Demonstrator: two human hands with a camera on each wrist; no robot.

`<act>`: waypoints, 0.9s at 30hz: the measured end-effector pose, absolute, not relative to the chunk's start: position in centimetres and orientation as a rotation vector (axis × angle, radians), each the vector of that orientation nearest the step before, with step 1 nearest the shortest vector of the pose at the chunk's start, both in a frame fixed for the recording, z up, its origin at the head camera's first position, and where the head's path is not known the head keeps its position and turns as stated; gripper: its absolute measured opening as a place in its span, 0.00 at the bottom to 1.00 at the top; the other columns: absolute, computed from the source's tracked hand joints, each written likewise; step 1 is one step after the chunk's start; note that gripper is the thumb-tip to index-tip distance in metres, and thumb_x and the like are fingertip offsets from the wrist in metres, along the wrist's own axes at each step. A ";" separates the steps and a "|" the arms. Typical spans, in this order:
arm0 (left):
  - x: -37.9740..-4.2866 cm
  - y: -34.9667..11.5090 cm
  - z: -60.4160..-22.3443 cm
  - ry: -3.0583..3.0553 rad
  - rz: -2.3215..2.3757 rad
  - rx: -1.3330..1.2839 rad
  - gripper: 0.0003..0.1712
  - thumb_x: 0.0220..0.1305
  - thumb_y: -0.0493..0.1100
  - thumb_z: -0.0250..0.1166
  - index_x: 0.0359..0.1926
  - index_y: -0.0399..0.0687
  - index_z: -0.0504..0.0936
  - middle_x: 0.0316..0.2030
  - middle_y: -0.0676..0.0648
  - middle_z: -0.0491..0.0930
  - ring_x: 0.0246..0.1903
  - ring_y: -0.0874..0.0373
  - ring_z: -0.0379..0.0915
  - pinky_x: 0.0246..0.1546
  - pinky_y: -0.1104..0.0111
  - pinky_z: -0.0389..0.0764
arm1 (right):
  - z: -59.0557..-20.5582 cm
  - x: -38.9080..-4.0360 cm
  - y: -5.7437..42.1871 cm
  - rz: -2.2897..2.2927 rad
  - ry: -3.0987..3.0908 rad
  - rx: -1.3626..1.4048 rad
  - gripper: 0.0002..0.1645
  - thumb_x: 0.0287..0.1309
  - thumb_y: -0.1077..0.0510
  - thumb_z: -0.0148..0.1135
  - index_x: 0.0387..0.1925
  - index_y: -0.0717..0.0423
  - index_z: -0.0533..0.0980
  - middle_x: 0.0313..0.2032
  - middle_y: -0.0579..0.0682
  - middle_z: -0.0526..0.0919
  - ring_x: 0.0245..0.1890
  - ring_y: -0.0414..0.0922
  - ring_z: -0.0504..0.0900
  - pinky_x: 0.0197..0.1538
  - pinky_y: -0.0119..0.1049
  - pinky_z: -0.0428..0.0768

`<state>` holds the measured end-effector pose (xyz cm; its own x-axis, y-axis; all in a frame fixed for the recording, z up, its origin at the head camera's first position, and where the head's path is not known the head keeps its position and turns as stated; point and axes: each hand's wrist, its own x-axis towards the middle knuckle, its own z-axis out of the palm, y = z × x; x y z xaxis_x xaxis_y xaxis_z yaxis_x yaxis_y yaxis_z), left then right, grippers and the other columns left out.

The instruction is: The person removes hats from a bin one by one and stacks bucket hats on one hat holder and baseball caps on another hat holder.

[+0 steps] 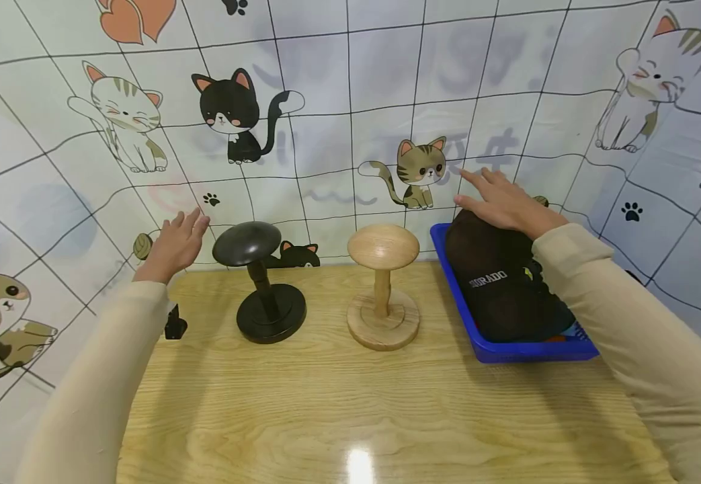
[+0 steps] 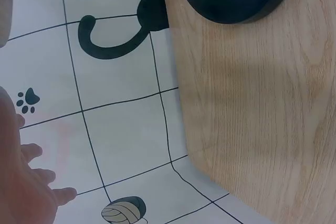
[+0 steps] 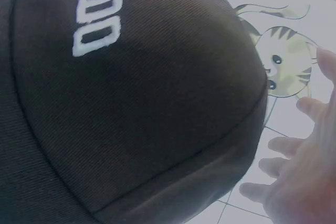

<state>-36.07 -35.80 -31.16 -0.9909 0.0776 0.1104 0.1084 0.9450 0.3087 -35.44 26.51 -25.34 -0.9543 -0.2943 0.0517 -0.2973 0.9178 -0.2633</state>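
My left hand (image 1: pixel 175 245) is raised at the back left with its fingers straight, holding nothing. Just right of it stands a black hat stand (image 1: pixel 265 296) with a domed top and a round base. A pale wooden hat stand (image 1: pixel 383 289) of the same shape is at the middle back. Over the right side, my right hand (image 1: pixel 504 202) is held with fingers spread above a dark brown cap (image 1: pixel 489 306). White lettering runs across the cap's front panel (image 3: pixel 136 93). The cap lies in a blue plastic basket (image 1: pixel 486 351), partly hidden by the right sleeve.
The wood-grain table (image 1: pixel 302 410) meets a wall covering (image 1: pixel 320 87) printed with cartoon cats and grid lines, which also runs along both sides. A small black object (image 1: pixel 175 326) shows beside the left sleeve. Colored bits peek out under the cap in the basket.
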 end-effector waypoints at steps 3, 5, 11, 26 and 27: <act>-35.8 -36.1 -30.7 -2.981 -0.611 -0.163 0.49 0.77 0.70 0.18 0.83 0.40 0.37 0.79 0.24 0.35 0.78 0.24 0.26 0.76 0.32 0.33 | -25.0 -34.8 26.5 0.461 -3.046 0.484 0.50 0.76 0.29 0.38 0.84 0.48 0.38 0.80 0.73 0.34 0.80 0.74 0.32 0.74 0.79 0.40; -35.5 -36.3 -30.3 -2.952 -0.684 -0.181 0.49 0.78 0.69 0.19 0.82 0.37 0.37 0.80 0.25 0.36 0.79 0.25 0.27 0.76 0.32 0.34 | -25.0 -34.2 26.6 0.497 -3.026 0.498 0.49 0.77 0.30 0.39 0.84 0.49 0.38 0.80 0.73 0.34 0.80 0.73 0.33 0.74 0.78 0.41; -33.8 -35.8 -29.0 -2.795 -0.825 -0.240 0.46 0.81 0.65 0.22 0.81 0.32 0.43 0.79 0.25 0.45 0.78 0.24 0.37 0.76 0.32 0.41 | -25.4 -31.9 27.6 0.590 -2.940 0.524 0.47 0.79 0.36 0.43 0.84 0.52 0.40 0.81 0.70 0.41 0.81 0.70 0.39 0.75 0.76 0.46; -26.0 -23.3 -29.0 -2.293 -0.954 -0.542 0.27 0.81 0.53 0.50 0.71 0.44 0.72 0.72 0.38 0.67 0.70 0.37 0.65 0.67 0.40 0.68 | -28.3 -24.0 31.2 1.194 -2.593 0.234 0.44 0.78 0.44 0.51 0.83 0.49 0.45 0.80 0.66 0.53 0.78 0.67 0.54 0.71 0.73 0.59; -25.5 -22.2 -29.2 -2.264 -0.963 -0.567 0.25 0.81 0.51 0.52 0.68 0.43 0.75 0.70 0.38 0.69 0.68 0.37 0.67 0.66 0.42 0.70 | -28.8 -23.7 31.4 1.224 -2.569 0.215 0.43 0.78 0.44 0.50 0.83 0.49 0.45 0.80 0.66 0.54 0.78 0.67 0.54 0.72 0.74 0.58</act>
